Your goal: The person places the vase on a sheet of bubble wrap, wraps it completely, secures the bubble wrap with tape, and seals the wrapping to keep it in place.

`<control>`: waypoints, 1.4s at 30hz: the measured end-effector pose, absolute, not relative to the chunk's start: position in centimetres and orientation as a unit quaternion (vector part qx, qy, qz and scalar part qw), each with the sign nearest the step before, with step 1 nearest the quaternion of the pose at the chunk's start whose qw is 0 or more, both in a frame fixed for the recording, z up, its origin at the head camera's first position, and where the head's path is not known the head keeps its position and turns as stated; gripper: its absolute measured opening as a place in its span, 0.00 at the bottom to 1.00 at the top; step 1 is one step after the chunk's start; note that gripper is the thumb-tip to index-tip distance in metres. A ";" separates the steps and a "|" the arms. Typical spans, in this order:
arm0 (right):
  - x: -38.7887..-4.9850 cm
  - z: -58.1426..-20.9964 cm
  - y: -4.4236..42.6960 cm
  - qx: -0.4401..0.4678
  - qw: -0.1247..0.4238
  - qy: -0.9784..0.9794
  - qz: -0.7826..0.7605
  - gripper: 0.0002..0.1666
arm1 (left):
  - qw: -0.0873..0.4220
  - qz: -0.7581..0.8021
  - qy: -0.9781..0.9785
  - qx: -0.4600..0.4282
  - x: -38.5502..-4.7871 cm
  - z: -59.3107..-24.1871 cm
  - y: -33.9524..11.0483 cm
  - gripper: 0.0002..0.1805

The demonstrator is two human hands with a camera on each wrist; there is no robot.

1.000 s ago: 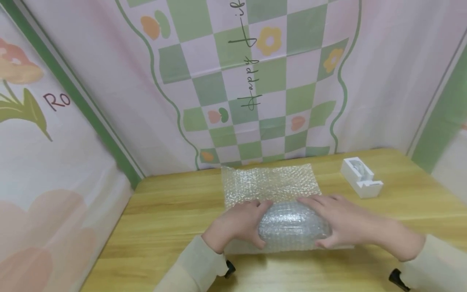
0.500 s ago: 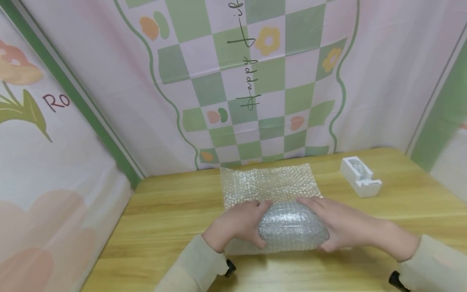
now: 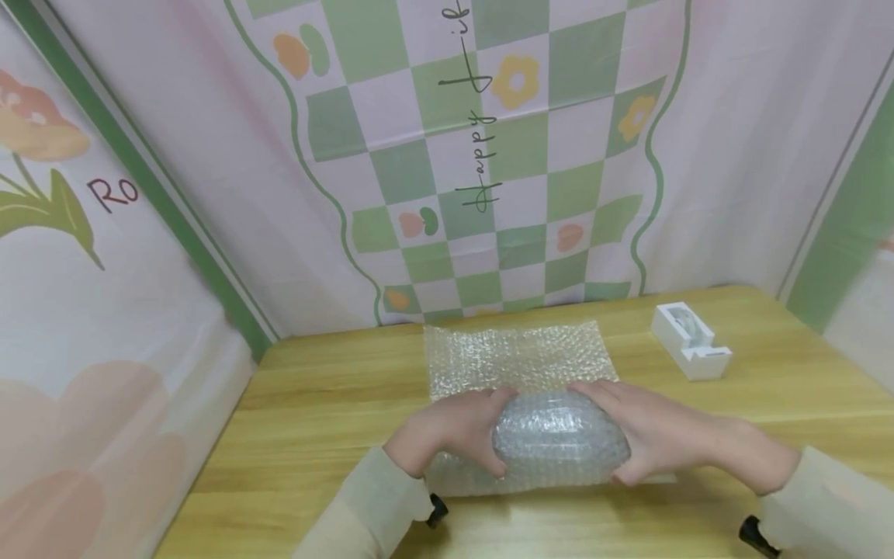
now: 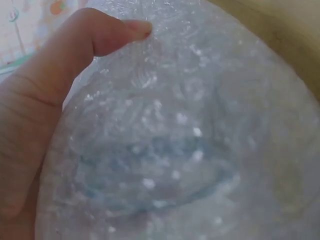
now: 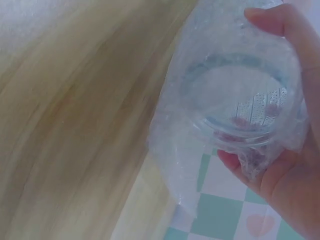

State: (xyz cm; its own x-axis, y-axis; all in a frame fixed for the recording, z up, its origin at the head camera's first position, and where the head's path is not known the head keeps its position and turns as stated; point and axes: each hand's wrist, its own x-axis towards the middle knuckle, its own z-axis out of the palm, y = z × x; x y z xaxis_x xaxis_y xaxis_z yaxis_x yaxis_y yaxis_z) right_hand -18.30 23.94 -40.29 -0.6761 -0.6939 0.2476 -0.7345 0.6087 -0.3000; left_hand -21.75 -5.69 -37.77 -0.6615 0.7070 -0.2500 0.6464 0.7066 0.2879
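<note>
A bubble-wrapped clear glass (image 3: 562,439) lies on its side across the front of a bubble wrap sheet (image 3: 517,353). My left hand (image 3: 457,427) holds its left end, thumb toward me and fingers over the far side. At the right end my right hand (image 3: 660,431) grips it the same way. In the right wrist view, the clear round rim (image 5: 235,127) shows through the loose open end of the wrap, between thumb and fingers. The left wrist view has the left thumb pressed on crinkled bubble wrap (image 4: 160,115), with a bluish round outline beneath it.
A white tape dispenser (image 3: 691,341) with a clear roll stands at the right rear of the wooden table (image 3: 335,388). Behind the table hangs a green checkered curtain (image 3: 482,194); another printed cloth (image 3: 119,326) closes off the left side.
Both hands stay on the wrapped glass. The right thumb has shifted slightly to the right along its end since a second ago; otherwise the wrap and dispenser keep their places.
</note>
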 end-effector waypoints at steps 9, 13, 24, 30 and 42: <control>-18.7 -40.5 24.3 0.397 0.018 -0.888 0.232 0.68 | 0.233 0.166 0.890 0.355 -22.3 -37.5 -6.0 0.59; -18.8 -40.5 24.4 0.393 0.001 -0.886 0.246 0.67 | 0.243 0.177 0.886 0.353 -22.6 -37.5 -6.2 0.57; -18.9 -39.9 24.3 0.387 -0.018 -0.889 0.243 0.66 | 0.267 0.211 0.869 0.359 -23.4 -37.9 -6.6 0.56; -19.0 -39.5 24.2 0.382 -0.049 -0.887 0.254 0.66 | 0.233 0.186 0.879 0.373 -23.4 -38.1 -6.8 0.55; -19.4 -39.4 24.3 0.370 -0.074 -0.887 0.265 0.63 | 0.113 0.075 0.908 0.397 -22.5 -37.3 -6.3 0.53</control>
